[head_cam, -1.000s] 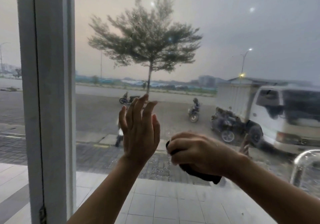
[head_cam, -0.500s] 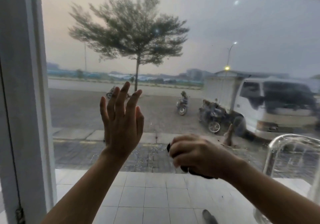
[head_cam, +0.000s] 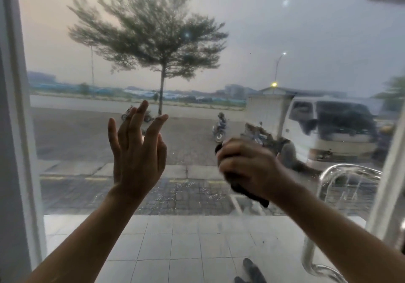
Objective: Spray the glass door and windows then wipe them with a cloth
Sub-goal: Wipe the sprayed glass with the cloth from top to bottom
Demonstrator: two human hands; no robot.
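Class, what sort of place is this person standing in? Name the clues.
Probably a street-front shop or office entrance: a tall clear glass door with a curved chrome handle, pale square paving tiles, a white box truck outside.

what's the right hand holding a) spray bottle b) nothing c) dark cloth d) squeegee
c: the right hand grips a bunched dark cloth, which sticks out below it, while the left hand is open and holds nothing.
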